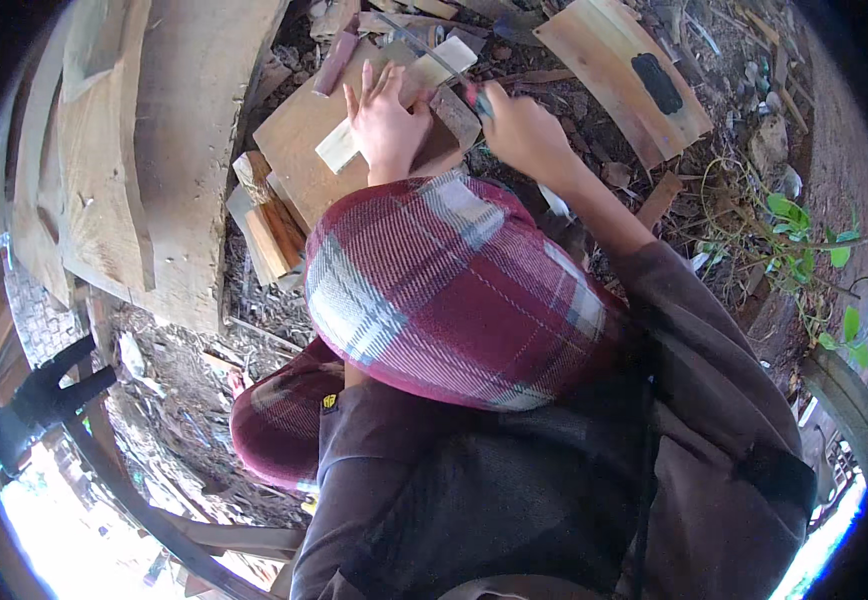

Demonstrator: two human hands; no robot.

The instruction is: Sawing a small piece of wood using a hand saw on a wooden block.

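Note:
My left hand (389,125) lies with spread fingers on a pale wooden strip (336,150), pressing it against a flat brown board (289,130). The strip runs diagonally under the palm, and its far end shows beyond the fingers. My right hand (524,130) is closed around the red and green handle of a long, thin metal tool (419,42). The narrow shaft points up and left across the strip's far end; whether it is a file or a saw I cannot tell. A dark reddish wood block (336,62) sits on the board's far edge.
My knee in plaid cloth (454,290) rises just below the hands. Large planks (184,150) lean at the left. Wood offcuts (272,235) lie beside the board. A wide board with a dark patch (604,75) lies at the far right, near a leafy plant (789,235).

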